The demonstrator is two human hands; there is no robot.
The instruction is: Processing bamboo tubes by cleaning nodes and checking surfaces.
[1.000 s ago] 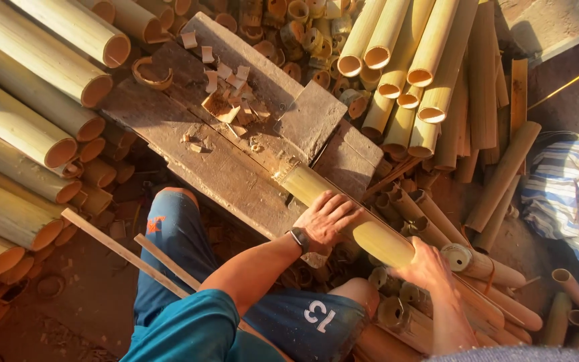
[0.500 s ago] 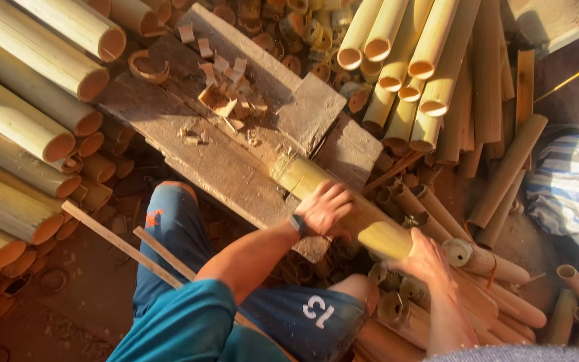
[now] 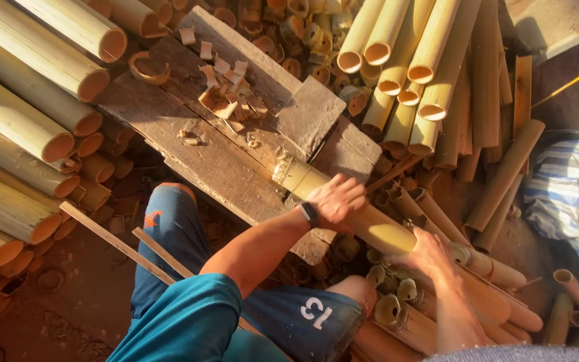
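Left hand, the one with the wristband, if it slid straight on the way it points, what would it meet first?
Probably the cut end of the bamboo pole the left hand rests on, then the wooden block; depth is unclear.

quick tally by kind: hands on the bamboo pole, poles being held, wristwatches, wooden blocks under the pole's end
hands: 2, left hand and right hand
held bamboo pole: 1
wristwatch: 1
wooden block: 1
total: 5
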